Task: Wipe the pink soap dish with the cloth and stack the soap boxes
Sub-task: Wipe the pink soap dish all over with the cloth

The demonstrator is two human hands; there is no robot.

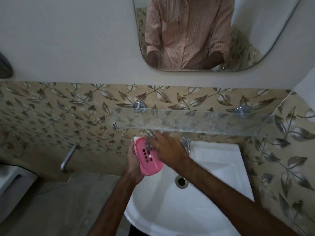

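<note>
My left hand (132, 160) grips the pink soap dish (150, 163) from its left side and holds it tilted above the left rim of the white sink (213, 160). The dish has a grid of small square holes. My right hand (167, 148) presses a grey patterned cloth (149, 137) against the far end of the dish; the cloth is blurred and mostly hidden under my fingers. No soap boxes are in view.
A glass shelf (221, 122) on two chrome mounts runs across the wall just above my hands. A chrome tap (187, 143) stands at the sink's back rim, the drain (182, 181) below. A wall spout (68, 159) sticks out at left. A mirror (255, 40) hangs above.
</note>
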